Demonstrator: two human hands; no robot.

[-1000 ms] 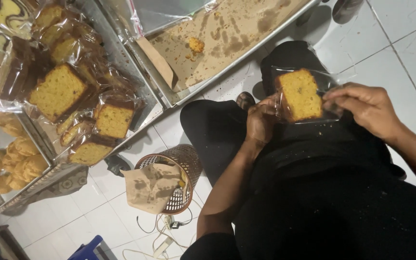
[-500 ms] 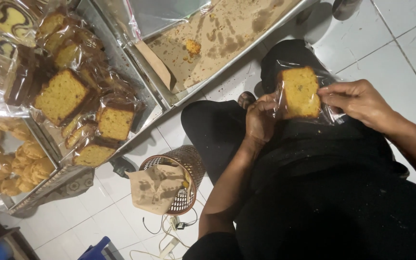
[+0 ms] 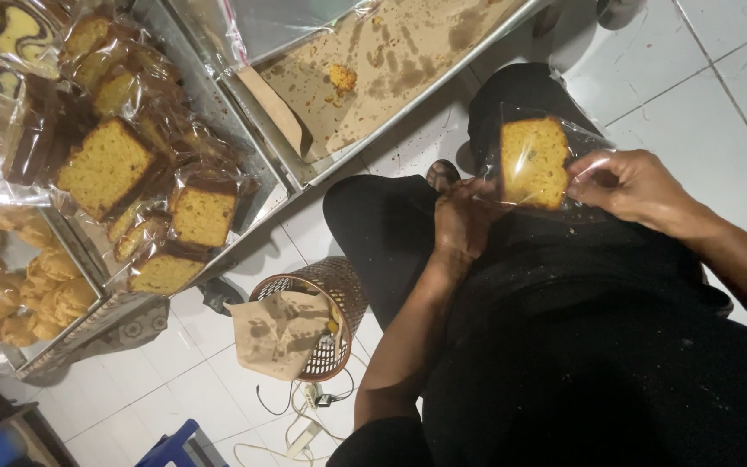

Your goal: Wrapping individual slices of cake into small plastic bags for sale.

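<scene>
While black trousers fill the near part of the view, a slice of yellow cake (image 3: pixel 533 161) in a clear plastic bag (image 3: pixel 583 143) is held above the lap between both hands. The bag's one edge is gripped by the closed fingers of the left hand (image 3: pixel 462 216); its other edge is pinched by the right hand (image 3: pixel 633 183). Below, on the white tiled floor (image 3: pixel 719 78), a woven wastebasket (image 3: pixel 326 290) stuffed with brown paper is seen. Farther off, a metal tray (image 3: pixel 304 177) lined with stained brown paper is laid, a cake crumb (image 3: pixel 342 78) on it. Beside it, wrapped cake slices (image 3: pixel 105 169) are piled in another tray, with wrapped buns (image 3: pixel 45 285) nearby.
</scene>
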